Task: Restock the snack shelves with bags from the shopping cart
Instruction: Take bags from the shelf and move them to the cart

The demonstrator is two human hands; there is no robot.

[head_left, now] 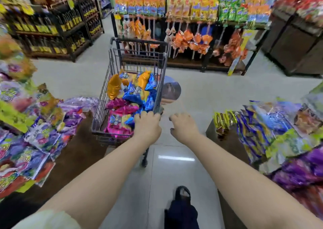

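Left hand (pixel 147 127): fingers (pixel 147 114) pressed together and curled over the near rim of the cart (pixel 104 92), gripping it. Right hand (pixel 182 126): just beside the cart, not touching it, fingers curled downward; I cannot tell whether they hold anything. Bags (pixel 138 96), blue, pink and orange, lie piled in the cart. The cart stands on the floor (pixel 209 92) between low shelves (pixel 40 134) of snack packs. The edges are blurred.
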